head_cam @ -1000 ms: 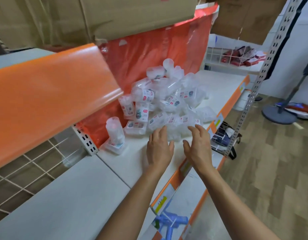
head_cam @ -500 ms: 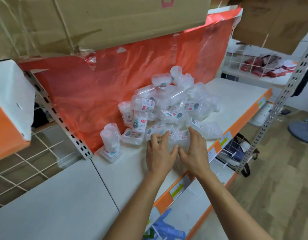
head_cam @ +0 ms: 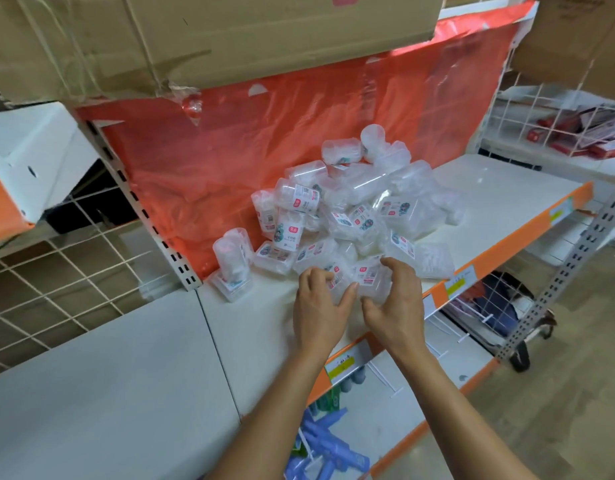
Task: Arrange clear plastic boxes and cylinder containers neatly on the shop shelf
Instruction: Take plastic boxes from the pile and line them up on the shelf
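A white wire grid panel [head_cam: 57, 282] backs the bare white shelf board [head_cam: 108, 375] at far left. Just right of it, one clear plastic cylinder container [head_cam: 231, 251] stands upright on a flat clear box [head_cam: 230, 285]. This looks like the first sorted pair, set apart from the muddle. Beside it, a loose heap of clear plastic boxes and cylinders [head_cam: 361, 209] leans against a crumpled orange plastic sheet [head_cam: 264, 143] hung under a torn brown cardboard carton [head_cam: 230, 36]; the sheet seems to keep the stock from slipping off the back.

At the heap's near edge, the person's left hand [head_cam: 320, 306] curls its fingers over one end of a clear rectangular box with a red-and-white label [head_cam: 359, 277]. The right hand [head_cam: 396, 306] arches its fingers around the other end, thumb low. Both appear to grip it to draw it clear of its neighbours, though whether it is off the shelf cannot be told.

Further right, the orange price rail [head_cam: 507, 244] edges the shelf, and a white wire basket [head_cam: 541, 109] holds red packets [head_cam: 576, 133].
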